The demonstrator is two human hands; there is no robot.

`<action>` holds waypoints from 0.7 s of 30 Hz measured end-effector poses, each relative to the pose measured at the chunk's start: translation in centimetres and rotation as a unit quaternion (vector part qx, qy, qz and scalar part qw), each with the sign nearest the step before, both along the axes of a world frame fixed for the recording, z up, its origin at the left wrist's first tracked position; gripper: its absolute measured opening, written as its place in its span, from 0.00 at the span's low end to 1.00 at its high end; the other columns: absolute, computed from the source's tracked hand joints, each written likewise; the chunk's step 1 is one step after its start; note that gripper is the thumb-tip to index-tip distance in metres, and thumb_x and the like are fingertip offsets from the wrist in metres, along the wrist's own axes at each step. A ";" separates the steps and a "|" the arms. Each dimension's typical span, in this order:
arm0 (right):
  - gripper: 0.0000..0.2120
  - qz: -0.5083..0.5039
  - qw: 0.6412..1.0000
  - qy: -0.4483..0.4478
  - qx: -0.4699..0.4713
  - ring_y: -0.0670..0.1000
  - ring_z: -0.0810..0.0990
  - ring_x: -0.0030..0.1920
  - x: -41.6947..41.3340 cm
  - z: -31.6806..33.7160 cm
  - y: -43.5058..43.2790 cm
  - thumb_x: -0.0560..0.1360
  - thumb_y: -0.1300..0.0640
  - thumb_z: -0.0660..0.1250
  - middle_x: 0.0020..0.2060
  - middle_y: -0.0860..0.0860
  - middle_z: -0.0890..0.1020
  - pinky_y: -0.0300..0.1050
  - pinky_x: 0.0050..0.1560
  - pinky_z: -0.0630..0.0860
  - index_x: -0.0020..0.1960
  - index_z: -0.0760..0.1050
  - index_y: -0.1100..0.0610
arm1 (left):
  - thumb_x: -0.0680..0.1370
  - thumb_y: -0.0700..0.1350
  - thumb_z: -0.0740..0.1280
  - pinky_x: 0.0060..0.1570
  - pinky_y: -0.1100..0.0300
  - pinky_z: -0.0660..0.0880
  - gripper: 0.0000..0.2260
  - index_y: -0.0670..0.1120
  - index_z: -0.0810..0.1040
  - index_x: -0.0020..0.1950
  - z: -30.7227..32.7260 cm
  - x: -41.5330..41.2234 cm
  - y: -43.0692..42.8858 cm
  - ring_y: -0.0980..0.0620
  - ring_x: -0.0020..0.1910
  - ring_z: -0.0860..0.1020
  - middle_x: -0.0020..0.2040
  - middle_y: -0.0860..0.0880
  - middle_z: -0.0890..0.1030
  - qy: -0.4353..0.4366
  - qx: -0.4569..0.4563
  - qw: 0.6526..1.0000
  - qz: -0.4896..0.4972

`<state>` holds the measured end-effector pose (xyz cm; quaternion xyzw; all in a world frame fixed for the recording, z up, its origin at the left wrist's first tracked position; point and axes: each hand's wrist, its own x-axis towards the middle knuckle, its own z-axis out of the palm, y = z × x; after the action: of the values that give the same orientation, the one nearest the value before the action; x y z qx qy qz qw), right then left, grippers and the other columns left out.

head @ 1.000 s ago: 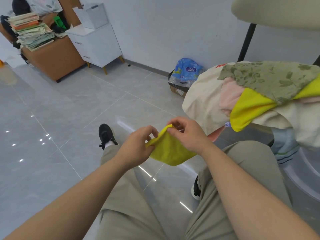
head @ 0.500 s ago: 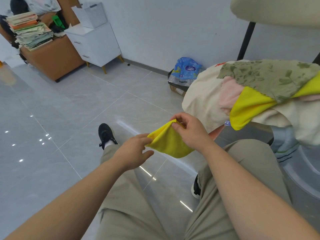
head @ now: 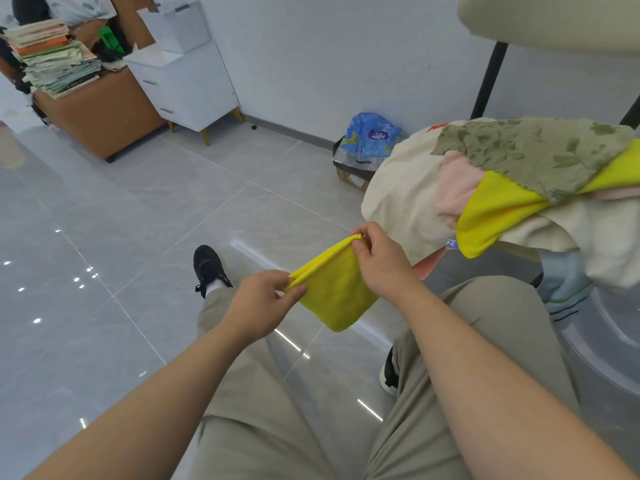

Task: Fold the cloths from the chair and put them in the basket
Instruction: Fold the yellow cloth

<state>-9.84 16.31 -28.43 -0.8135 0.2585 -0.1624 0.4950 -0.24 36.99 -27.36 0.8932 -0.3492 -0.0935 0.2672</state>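
Grey floor tiles (head: 121, 237) lie open to the left, while the pile of cloths (head: 519, 188) on the chair (head: 554, 22) crowds the right side, near the right knee. A folded yellow cloth (head: 334, 292) hangs over the gap between the knees. The left hand (head: 258, 306) pinches its lower corner and the right hand (head: 381, 261) pinches the upper one, both forearms reaching forward.

Bright, even light; glare spots on floor (head: 104, 237); wide-angle edge distortion.
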 end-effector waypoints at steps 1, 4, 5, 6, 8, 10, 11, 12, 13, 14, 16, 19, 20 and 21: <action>0.03 -0.002 1.000 0.009 -0.011 0.51 0.75 0.45 -0.1 0.1 0.0 0.84 0.53 0.57 0.43 0.46 0.77 0.45 0.43 0.67 0.55 0.69 0.49 | 0.77 0.50 0.72 0.37 0.69 0.68 0.09 0.46 0.83 0.42 0.2 -0.2 -0.1 0.62 0.35 0.77 0.35 0.57 0.81 0.038 -0.049 0.998 0.029; 0.02 -0.010 0.999 0.017 -0.037 0.54 0.74 0.42 -0.1 0.2 0.2 0.85 0.52 0.52 0.38 0.45 0.73 0.49 0.42 0.65 0.55 0.63 0.48 | 0.74 0.49 0.76 0.36 0.62 0.73 0.07 0.47 0.81 0.44 1.2 -0.7 -1.0 0.59 0.32 0.76 0.33 0.52 0.81 0.136 -0.176 0.972 0.073; 0.02 -0.015 0.999 0.014 -0.042 0.54 0.73 0.41 -0.1 0.3 0.3 0.85 0.52 0.51 0.37 0.44 0.72 0.49 0.41 0.64 0.55 0.62 0.48 | 0.74 0.48 0.75 0.38 0.57 0.75 0.07 0.47 0.80 0.46 1.6 -0.9 -1.4 0.56 0.34 0.77 0.35 0.48 0.81 0.148 -0.202 0.964 0.085; 0.02 -0.023 0.999 0.008 -0.044 0.53 0.72 0.40 0.0 0.4 0.4 0.86 0.51 0.51 0.36 0.44 0.72 0.49 0.40 0.63 0.55 0.62 0.48 | 0.75 0.46 0.75 0.40 0.56 0.76 0.08 0.48 0.78 0.49 1.9 -1.1 -1.8 0.54 0.35 0.77 0.38 0.47 0.81 0.156 -0.225 0.957 0.100; 0.05 -0.038 0.998 -0.015 -0.046 0.51 0.71 0.37 0.0 0.5 0.6 0.86 0.51 0.51 0.35 0.43 0.72 0.48 0.36 0.62 0.58 0.63 0.50 | 0.77 0.44 0.73 0.40 0.59 0.76 0.10 0.50 0.75 0.54 2.5 -1.2 -2.5 0.56 0.37 0.77 0.43 0.49 0.81 0.163 -0.261 0.940 0.146; 0.08 -0.047 0.997 -0.036 -0.052 0.46 0.71 0.35 0.0 0.6 0.9 0.86 0.52 0.51 0.35 0.44 0.72 0.42 0.32 0.62 0.61 0.65 0.53 | 0.78 0.43 0.71 0.43 0.63 0.77 0.13 0.51 0.73 0.61 2.9 -1.3 -3.1 0.57 0.41 0.79 0.46 0.50 0.82 0.204 -0.287 0.916 0.189; 0.09 -0.052 0.996 -0.044 -0.055 0.45 0.71 0.35 0.0 0.7 1.0 0.86 0.52 0.51 0.35 0.44 0.72 0.42 0.32 0.61 0.62 0.65 0.54 | 0.79 0.43 0.70 0.47 0.61 0.78 0.15 0.49 0.73 0.64 3.0 -1.3 -3.3 0.56 0.45 0.80 0.49 0.49 0.83 0.255 -0.307 0.894 0.203; 0.10 -0.059 0.995 -0.052 -0.058 0.48 0.71 0.35 -0.1 0.7 1.0 0.86 0.52 0.51 0.35 0.46 0.73 0.45 0.33 0.61 0.62 0.65 0.54 | 0.79 0.43 0.69 0.51 0.58 0.78 0.15 0.47 0.74 0.65 3.1 -1.4 -3.6 0.54 0.48 0.81 0.51 0.48 0.83 0.323 -0.325 0.863 0.214; 0.11 -0.067 0.994 -0.056 -0.062 0.51 0.71 0.36 -0.1 0.7 1.0 0.86 0.52 0.51 0.37 0.47 0.74 0.48 0.35 0.60 0.63 0.66 0.55 | 0.80 0.43 0.69 0.53 0.57 0.78 0.15 0.44 0.75 0.65 3.0 -1.3 -3.7 0.52 0.51 0.82 0.54 0.46 0.83 0.389 -0.334 0.830 0.218; 0.11 -0.074 0.993 -0.057 -0.067 0.53 0.72 0.38 -0.1 0.7 0.9 0.85 0.51 0.52 0.39 0.49 0.75 0.48 0.37 0.59 0.63 0.66 0.55 | 0.80 0.43 0.68 0.52 0.57 0.79 0.14 0.41 0.77 0.64 2.8 -1.3 -3.7 0.51 0.51 0.82 0.55 0.45 0.84 0.436 -0.335 0.807 0.215; 0.11 -0.074 0.993 -0.051 -0.072 0.54 0.72 0.39 -0.1 0.6 0.7 0.85 0.51 0.52 0.39 0.49 0.75 0.48 0.39 0.60 0.63 0.67 0.55 | 0.80 0.44 0.67 0.52 0.55 0.80 0.11 0.42 0.80 0.60 2.1 -1.3 -3.7 0.49 0.52 0.83 0.53 0.46 0.85 0.449 -0.327 0.807 0.203; 0.11 -0.053 0.995 -0.041 -0.078 0.47 0.71 0.34 -0.2 0.6 0.8 0.85 0.49 0.52 0.34 0.43 0.72 0.48 0.36 0.59 0.62 0.66 0.53 | 0.81 0.50 0.66 0.49 0.50 0.78 0.06 0.49 0.79 0.51 1.4 -1.3 -3.9 0.50 0.45 0.79 0.46 0.48 0.82 0.300 -0.290 0.883 0.215; 0.10 -0.049 0.995 -0.041 -0.076 0.44 0.71 0.33 -0.2 0.6 1.0 0.85 0.49 0.51 0.33 0.43 0.72 0.49 0.34 0.59 0.61 0.66 0.53 | 0.82 0.51 0.65 0.44 0.52 0.76 0.08 0.47 0.77 0.50 1.3 -1.4 -4.0 0.52 0.41 0.76 0.43 0.48 0.79 0.240 -0.271 0.907 0.217; 0.10 -0.047 0.995 -0.042 -0.073 0.42 0.71 0.33 -0.2 0.7 1.1 0.85 0.49 0.51 0.33 0.43 0.72 0.48 0.32 0.59 0.61 0.66 0.53 | 0.82 0.51 0.64 0.40 0.54 0.72 0.10 0.45 0.75 0.49 1.3 -1.6 -4.1 0.53 0.37 0.73 0.40 0.48 0.76 0.187 -0.256 0.923 0.217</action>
<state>-10.00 17.37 -27.71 -0.8269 0.2628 -0.2384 0.4363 -1.84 32.85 -26.03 0.8144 -0.1028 -0.1057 0.5612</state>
